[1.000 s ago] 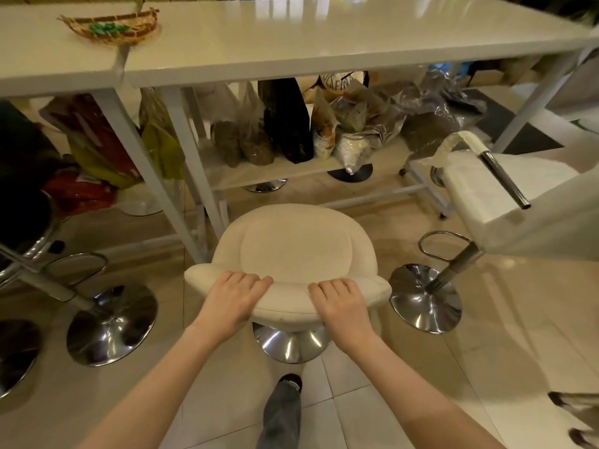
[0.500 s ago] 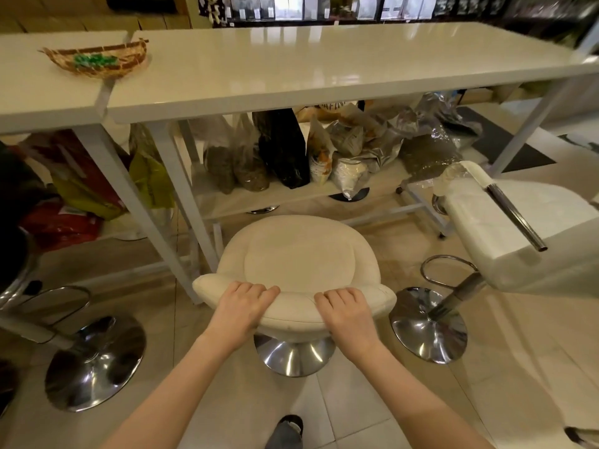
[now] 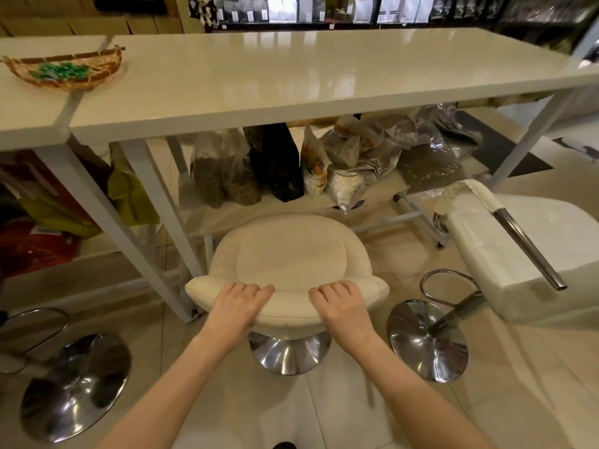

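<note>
A cream padded bar stool (image 3: pixel 291 254) stands on a chrome disc base (image 3: pixel 289 351) right in front of the white table (image 3: pixel 308 79). My left hand (image 3: pixel 235 307) grips the stool's low backrest on the left, fingers curled over its top edge. My right hand (image 3: pixel 343 307) grips the same backrest on the right in the same way. The stool's seat reaches toward the table's lower shelf.
A second white stool (image 3: pixel 525 254) with a chrome bar leans at the right, its round base (image 3: pixel 428 340) beside mine. Another chrome base (image 3: pixel 74 387) sits at the left. Bags (image 3: pixel 275 163) crowd the shelf under the table. A woven basket (image 3: pixel 64 71) with green pieces rests on the tabletop.
The stool has moved forward toward the table with both hands still on its backrest. My view has risen, and my foot has dropped almost out of frame.
</note>
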The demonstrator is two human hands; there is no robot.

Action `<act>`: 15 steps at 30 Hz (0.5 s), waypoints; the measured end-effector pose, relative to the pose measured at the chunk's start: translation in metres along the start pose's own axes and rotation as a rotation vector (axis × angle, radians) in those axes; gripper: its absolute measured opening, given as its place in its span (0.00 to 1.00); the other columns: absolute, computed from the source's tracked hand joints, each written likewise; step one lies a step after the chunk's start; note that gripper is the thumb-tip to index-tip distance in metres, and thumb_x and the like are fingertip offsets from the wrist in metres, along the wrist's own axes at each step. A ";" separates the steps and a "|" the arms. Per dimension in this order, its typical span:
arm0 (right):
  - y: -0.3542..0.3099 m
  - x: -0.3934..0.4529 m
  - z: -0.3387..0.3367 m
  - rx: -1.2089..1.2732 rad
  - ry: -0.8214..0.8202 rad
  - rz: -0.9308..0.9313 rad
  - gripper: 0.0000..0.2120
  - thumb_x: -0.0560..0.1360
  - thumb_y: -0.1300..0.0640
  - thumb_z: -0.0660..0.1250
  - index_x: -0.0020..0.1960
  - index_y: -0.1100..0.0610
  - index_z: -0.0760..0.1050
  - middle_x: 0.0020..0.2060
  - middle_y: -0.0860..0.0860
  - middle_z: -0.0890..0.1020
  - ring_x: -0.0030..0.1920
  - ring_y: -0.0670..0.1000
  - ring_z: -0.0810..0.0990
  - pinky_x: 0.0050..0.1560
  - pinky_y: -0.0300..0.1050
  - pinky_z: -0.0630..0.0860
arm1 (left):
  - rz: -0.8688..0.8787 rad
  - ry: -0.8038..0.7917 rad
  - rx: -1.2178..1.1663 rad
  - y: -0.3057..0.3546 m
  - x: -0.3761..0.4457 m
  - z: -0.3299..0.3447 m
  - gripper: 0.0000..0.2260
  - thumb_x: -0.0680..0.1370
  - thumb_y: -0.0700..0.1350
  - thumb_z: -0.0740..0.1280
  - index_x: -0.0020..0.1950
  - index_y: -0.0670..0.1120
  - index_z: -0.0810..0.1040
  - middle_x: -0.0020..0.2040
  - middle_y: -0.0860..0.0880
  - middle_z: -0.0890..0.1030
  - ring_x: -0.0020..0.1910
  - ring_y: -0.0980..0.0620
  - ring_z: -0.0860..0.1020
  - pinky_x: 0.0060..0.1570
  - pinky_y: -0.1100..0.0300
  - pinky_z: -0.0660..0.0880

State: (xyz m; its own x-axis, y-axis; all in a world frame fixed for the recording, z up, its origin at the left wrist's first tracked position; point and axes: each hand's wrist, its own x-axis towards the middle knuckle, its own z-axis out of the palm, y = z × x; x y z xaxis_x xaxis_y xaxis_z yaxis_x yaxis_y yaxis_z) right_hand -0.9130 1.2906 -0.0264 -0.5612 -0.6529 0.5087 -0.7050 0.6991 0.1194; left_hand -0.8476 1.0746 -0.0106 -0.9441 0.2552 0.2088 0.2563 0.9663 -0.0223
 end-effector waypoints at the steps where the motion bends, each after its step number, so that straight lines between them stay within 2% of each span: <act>1: 0.001 0.003 0.002 -0.001 0.000 0.002 0.09 0.63 0.69 0.67 0.38 0.56 0.76 0.29 0.50 0.76 0.30 0.52 0.74 0.38 0.46 0.75 | 0.000 -0.004 0.003 -0.003 0.004 0.000 0.35 0.51 0.36 0.75 0.55 0.48 0.69 0.37 0.49 0.81 0.32 0.48 0.78 0.34 0.59 0.75; 8: 0.003 0.018 0.013 0.006 0.004 0.017 0.09 0.62 0.68 0.68 0.37 0.55 0.77 0.28 0.50 0.77 0.30 0.51 0.75 0.38 0.45 0.75 | -0.006 -0.061 0.004 -0.020 0.018 0.005 0.34 0.54 0.40 0.77 0.57 0.49 0.69 0.39 0.50 0.81 0.34 0.48 0.79 0.36 0.57 0.74; 12: 0.002 0.020 0.017 0.009 -0.002 0.023 0.10 0.62 0.68 0.69 0.38 0.56 0.77 0.29 0.50 0.77 0.31 0.51 0.75 0.39 0.45 0.75 | 0.003 -0.063 0.000 -0.025 0.020 0.004 0.32 0.55 0.41 0.77 0.57 0.49 0.70 0.41 0.49 0.82 0.36 0.47 0.79 0.41 0.56 0.64; 15: 0.002 0.020 0.017 0.020 -0.015 0.024 0.10 0.63 0.68 0.69 0.40 0.56 0.78 0.31 0.49 0.78 0.32 0.51 0.76 0.41 0.45 0.75 | 0.014 -0.037 -0.020 -0.027 0.022 0.002 0.32 0.55 0.40 0.75 0.57 0.48 0.71 0.42 0.49 0.82 0.36 0.47 0.80 0.41 0.57 0.62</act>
State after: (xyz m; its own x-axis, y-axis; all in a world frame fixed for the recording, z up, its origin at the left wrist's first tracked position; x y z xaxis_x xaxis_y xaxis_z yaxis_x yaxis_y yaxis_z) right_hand -0.9328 1.2737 -0.0305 -0.5843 -0.6404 0.4985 -0.7000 0.7085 0.0898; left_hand -0.8754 1.0540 -0.0077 -0.9474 0.2699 0.1720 0.2732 0.9620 -0.0048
